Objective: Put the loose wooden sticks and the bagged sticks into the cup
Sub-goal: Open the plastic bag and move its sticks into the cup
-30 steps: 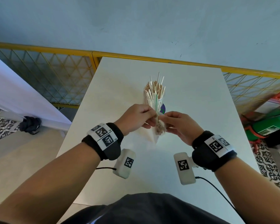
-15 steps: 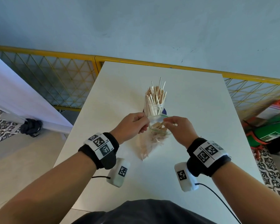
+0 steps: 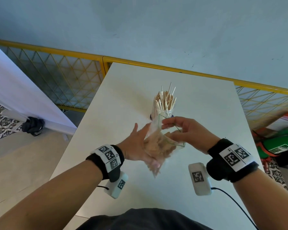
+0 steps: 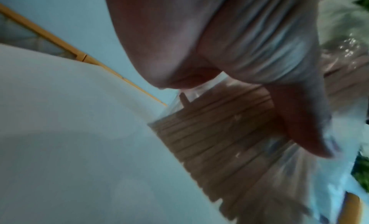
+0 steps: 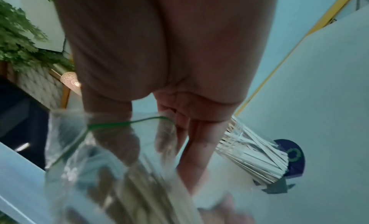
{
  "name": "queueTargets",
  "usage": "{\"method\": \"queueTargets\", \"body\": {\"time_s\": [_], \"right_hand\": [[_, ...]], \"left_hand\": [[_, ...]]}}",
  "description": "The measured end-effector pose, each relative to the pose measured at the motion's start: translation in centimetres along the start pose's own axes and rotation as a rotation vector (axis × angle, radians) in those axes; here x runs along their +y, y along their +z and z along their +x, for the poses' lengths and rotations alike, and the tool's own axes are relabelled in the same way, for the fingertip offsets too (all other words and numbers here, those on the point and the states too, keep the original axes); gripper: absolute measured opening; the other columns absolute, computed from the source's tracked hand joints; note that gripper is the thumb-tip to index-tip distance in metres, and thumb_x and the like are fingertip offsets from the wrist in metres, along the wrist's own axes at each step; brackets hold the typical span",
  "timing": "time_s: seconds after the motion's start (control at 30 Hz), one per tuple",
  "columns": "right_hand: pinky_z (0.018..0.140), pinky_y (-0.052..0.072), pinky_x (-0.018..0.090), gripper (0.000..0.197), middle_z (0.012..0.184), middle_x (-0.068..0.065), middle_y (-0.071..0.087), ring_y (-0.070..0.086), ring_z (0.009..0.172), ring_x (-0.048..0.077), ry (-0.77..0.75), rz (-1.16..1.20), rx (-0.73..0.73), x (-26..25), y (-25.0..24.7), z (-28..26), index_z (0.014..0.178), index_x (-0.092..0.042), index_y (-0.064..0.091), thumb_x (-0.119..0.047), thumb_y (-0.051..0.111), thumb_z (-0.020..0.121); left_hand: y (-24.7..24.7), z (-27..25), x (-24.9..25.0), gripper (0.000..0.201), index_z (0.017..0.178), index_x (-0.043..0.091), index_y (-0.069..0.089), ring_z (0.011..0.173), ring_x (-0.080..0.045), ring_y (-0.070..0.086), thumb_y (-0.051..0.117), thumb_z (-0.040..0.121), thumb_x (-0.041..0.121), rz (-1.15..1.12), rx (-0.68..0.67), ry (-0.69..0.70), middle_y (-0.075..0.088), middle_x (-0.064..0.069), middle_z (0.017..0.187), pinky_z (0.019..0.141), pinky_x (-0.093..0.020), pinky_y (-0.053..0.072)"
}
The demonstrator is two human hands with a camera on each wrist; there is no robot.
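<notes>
A clear glass cup (image 3: pixel 163 112) stands mid-table, packed with upright wooden sticks (image 3: pixel 165 100); the right wrist view shows the cup (image 5: pixel 249 150) on a dark blue base (image 5: pixel 293 154). Just in front of it, a clear zip bag of sticks (image 3: pixel 158 146) is held off the table with its green-lined mouth open toward the cup. My left hand (image 3: pixel 136 143) lies flat against the bag's left side, fingers straight and spread. My right hand (image 3: pixel 189 131) pinches the bag's open rim, with fingers inside the mouth (image 5: pixel 165 132). The bagged sticks (image 4: pixel 219 140) are blurred.
The white table (image 3: pixel 123 97) ends at a yellow mesh fence (image 3: pixel 65 77) at the back and left. A white cloth (image 3: pixel 15 90) hangs at the left. A green bottle (image 3: pixel 281 145) and red items lie beyond the right edge.
The bag has come up off the table and its mouth is wider. My left hand let go of the rim and spread flat against the bag. My right hand kept its hold on the rim.
</notes>
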State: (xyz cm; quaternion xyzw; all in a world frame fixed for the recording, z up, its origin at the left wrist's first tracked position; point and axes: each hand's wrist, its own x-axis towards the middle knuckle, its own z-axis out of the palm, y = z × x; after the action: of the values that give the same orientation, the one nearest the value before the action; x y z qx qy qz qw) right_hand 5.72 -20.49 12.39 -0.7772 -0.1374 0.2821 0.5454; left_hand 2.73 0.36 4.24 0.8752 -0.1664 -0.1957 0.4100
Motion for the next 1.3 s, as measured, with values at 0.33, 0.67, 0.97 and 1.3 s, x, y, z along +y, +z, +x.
{"method": "queueTargets", "body": {"time_s": [0.33,0.67,0.97,1.3], "right_hand": [[0.072,0.053,0.018,0.020,0.095,0.000,0.070,0.064,0.082,0.004,-0.019,-0.022,0.096,-0.7,-0.4,-0.3,0.104,-0.016,0.072,-0.023,0.064,0.087],[0.084,0.048,0.026,0.035,0.105,-0.004,0.063,0.062,0.095,0.011,-0.033,-0.298,0.093,-1.6,1.5,0.6,0.100,-0.023,0.071,-0.036,0.081,0.068],[0.083,0.053,0.047,0.026,0.097,0.031,0.066,0.063,0.091,0.045,-0.125,-0.036,0.272,-1.5,1.4,1.4,0.100,0.000,0.067,-0.023,0.063,0.089],[0.069,0.056,0.024,0.024,0.087,-0.001,0.071,0.070,0.078,0.011,-0.179,0.175,0.345,-1.8,3.0,1.7,0.105,-0.002,0.063,-0.007,0.070,0.082]], "left_hand": [[-0.7,-0.4,-1.0,0.043,0.120,0.019,0.068,0.105,-0.012,0.070,0.082,0.079,0.024,-0.441,0.150,-0.072,0.075,0.002,0.112,0.091,-0.028,0.055],[0.4,-0.7,0.4,0.052,0.129,0.022,0.061,0.109,-0.013,0.069,0.080,0.081,0.027,-0.457,0.066,0.010,0.072,0.000,0.117,0.092,-0.033,0.057],[-0.2,-0.9,0.3,0.049,0.119,0.024,0.061,0.093,-0.017,0.075,0.081,0.076,0.039,-0.439,0.172,-0.004,0.076,0.000,0.105,0.081,-0.051,0.060],[0.1,0.0,1.4,0.055,0.128,0.017,0.059,0.105,-0.020,0.071,0.075,0.081,0.040,-0.490,0.134,0.053,0.074,-0.003,0.114,0.093,-0.050,0.056]]}}
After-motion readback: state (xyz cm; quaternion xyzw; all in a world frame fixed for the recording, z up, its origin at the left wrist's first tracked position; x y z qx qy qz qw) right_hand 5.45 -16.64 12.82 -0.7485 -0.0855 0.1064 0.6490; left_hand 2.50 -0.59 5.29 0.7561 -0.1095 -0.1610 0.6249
